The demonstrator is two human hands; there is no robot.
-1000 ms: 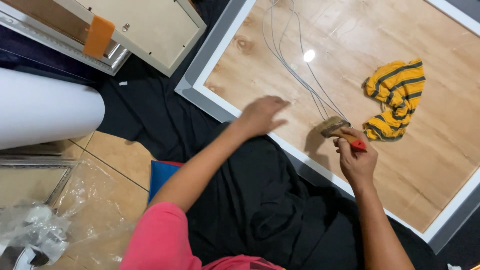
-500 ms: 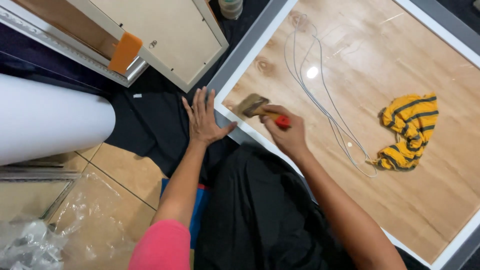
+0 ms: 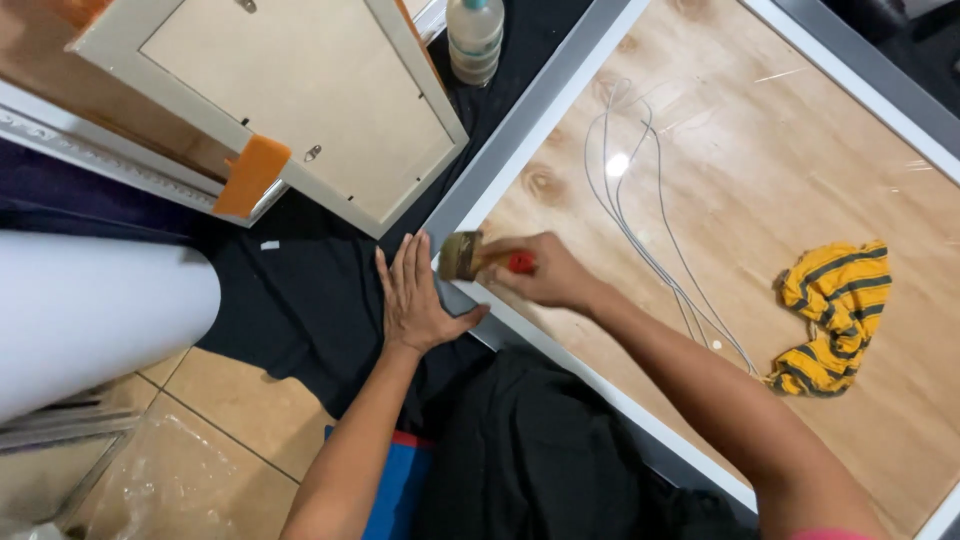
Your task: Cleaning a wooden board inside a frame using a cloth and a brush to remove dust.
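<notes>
Along the near edge of the large white frame (image 3: 560,120), the right hand (image 3: 545,272) is gripping a small paintbrush (image 3: 478,257), fingers curled tight around its red-marked handle while the bristles are resting against the frame's inner corner. That brush looks light and stiff, best held by the handle just behind the ferrule. Beside it, the left hand (image 3: 415,297) is pressing flat on the black cloth (image 3: 300,290), fingers straight and close together, thumb touching the frame edge. Across the wood-grain panel (image 3: 800,170), grey cords (image 3: 640,210) and a yellow striped rag (image 3: 835,315) are lying loose. Farther back a plastic bottle (image 3: 474,38) is standing capped; its contents cannot be told.
</notes>
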